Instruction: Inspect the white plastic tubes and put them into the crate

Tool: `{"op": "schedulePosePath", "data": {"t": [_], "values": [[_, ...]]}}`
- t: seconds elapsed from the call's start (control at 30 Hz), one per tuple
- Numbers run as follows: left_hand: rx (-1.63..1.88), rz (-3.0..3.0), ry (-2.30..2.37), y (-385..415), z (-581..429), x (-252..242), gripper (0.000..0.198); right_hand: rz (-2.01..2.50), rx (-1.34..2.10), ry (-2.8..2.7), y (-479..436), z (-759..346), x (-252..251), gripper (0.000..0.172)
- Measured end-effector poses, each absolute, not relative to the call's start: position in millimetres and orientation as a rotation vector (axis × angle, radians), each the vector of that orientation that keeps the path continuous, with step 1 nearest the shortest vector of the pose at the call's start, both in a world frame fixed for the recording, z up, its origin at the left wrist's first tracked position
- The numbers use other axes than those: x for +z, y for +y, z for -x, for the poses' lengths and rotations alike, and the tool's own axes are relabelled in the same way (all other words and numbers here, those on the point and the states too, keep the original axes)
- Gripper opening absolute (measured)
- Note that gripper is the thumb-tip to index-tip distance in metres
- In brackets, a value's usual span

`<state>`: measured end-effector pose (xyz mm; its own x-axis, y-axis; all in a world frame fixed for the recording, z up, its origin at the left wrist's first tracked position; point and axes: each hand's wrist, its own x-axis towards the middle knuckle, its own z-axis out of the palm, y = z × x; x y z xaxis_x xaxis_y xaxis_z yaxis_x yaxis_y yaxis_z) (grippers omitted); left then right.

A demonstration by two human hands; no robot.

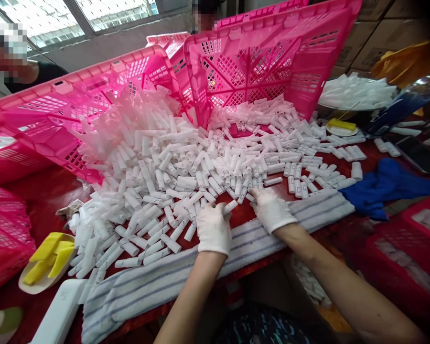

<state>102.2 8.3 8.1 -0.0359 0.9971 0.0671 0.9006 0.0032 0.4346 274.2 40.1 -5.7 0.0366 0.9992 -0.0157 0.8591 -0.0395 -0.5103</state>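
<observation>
My left hand, in a white glove, pinches a short white plastic tube between thumb and forefinger. My right hand, gloved the same way, is just to its right at the front edge of the pile. Its thumb and forefinger close around the end of another white tube, partly hidden by the fingers. A large heap of white tubes spreads before both hands, many with a dark mark on the side. Below my wrists a striped towel lies along the table edge.
Pink crates lie tipped behind the heap. Yellow sponge pieces rest in a dish at left, near a white device. At right are a blue cloth, a phone and a piled bowl. Other people are beyond the crates.
</observation>
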Motion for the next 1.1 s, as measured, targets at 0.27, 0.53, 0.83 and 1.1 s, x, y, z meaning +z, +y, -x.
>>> {"op": "schedulePosePath", "data": {"t": [0.27,0.53,0.83,1.1], "values": [[0.932,-1.24,1.297,-27.5,-116.4,16.3,0.034,1.142,1.148,-0.926,16.2,-270.4,37.9,0.043],[1.101,-1.395,1.465,-35.0,-120.2,23.2,0.03,1.149,1.341,-1.005,10.3,-256.8,44.5,0.037],[1.027,-1.137,1.315,-32.5,-116.8,26.5,0.034,1.086,1.288,-1.218,11.0,-270.4,31.6,0.025],[0.668,-0.682,0.694,-30.5,-112.9,41.6,0.053,0.816,1.494,-1.39,6.9,-282.8,43.1,0.025]]}}
